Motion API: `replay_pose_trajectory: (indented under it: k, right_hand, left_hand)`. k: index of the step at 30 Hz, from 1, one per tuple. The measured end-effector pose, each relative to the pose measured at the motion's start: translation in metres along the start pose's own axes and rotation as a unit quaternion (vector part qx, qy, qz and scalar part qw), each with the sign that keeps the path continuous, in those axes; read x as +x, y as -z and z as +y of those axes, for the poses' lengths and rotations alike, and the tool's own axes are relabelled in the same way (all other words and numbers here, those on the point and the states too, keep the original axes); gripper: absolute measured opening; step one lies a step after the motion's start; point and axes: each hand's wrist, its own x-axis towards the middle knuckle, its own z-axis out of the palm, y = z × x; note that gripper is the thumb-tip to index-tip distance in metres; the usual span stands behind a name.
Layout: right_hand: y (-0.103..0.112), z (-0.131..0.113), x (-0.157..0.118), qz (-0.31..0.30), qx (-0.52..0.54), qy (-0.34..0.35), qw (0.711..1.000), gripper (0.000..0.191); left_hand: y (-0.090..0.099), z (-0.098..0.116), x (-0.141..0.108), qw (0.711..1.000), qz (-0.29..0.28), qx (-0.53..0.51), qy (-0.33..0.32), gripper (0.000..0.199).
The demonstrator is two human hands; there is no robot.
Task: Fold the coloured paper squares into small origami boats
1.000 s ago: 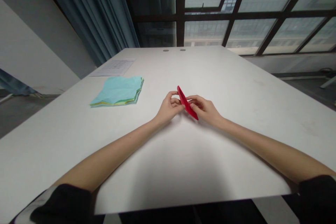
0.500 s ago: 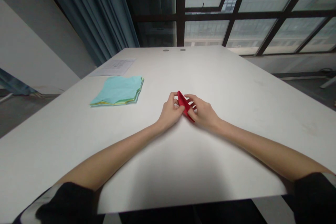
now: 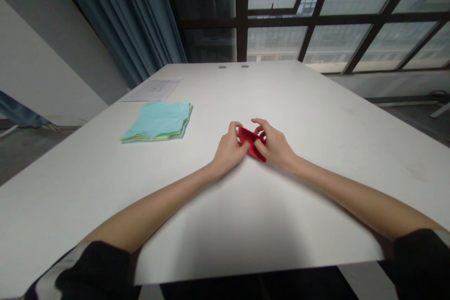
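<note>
Between my hands, just above the middle of the white table, is a small red folded paper (image 3: 251,139), tilted with its lower corner to the right. My left hand (image 3: 232,144) pinches its left side, thumb on the near face and fingers behind. At its right side, my right hand (image 3: 274,144) has the thumb pressed on the paper and the fingers curled behind, the index finger raised off it. The fingers partly hide the paper's back and right edge.
A stack of coloured sheets (image 3: 160,121), light blue on top with yellow and green edges below, lies to the left. Behind it is a printed white sheet (image 3: 153,90). The white table (image 3: 225,225) reaches back to the windows; a blue curtain (image 3: 123,14) hangs at the left.
The red folded paper has turned, showing a broader face, and its lower corner has moved right. My right hand has shifted slightly right, its index finger lifting. My left hand has hardly moved.
</note>
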Motion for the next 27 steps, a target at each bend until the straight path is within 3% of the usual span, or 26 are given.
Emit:
replay_pose_trajectory:
  k: [8, 13, 16, 19, 22, 27]
  right_hand:
    - [-0.001, -0.006, 0.0, -0.002, 0.012, -0.007, 1.0, 0.052]
    - [0.001, -0.004, 0.002, 0.009, 0.007, -0.002, 1.0, 0.052]
    - [0.003, 0.002, 0.006, 0.022, 0.024, -0.018, 0.999, 0.049]
    - [0.004, 0.006, 0.009, 0.018, 0.079, -0.048, 0.996, 0.041]
    - [0.004, 0.01, 0.011, 0.006, 0.145, -0.084, 0.986, 0.033]
    - [0.001, 0.021, 0.012, -0.019, 0.214, -0.123, 0.969, 0.031]
  left_hand:
    - [-0.003, 0.003, -0.001, 0.999, 0.012, -0.043, 0.028, 0.041]
    - [-0.003, -0.002, 0.001, 0.998, 0.016, -0.052, 0.012, 0.043]
    - [-0.003, -0.007, 0.005, 0.995, 0.004, -0.095, 0.012, 0.047]
    - [-0.004, -0.009, 0.01, 0.988, -0.002, -0.152, 0.013, 0.038]
    - [-0.006, -0.009, 0.013, 0.974, -0.005, -0.216, 0.069, 0.027]
    - [-0.004, -0.007, 0.014, 0.934, -0.022, -0.329, 0.137, 0.026]
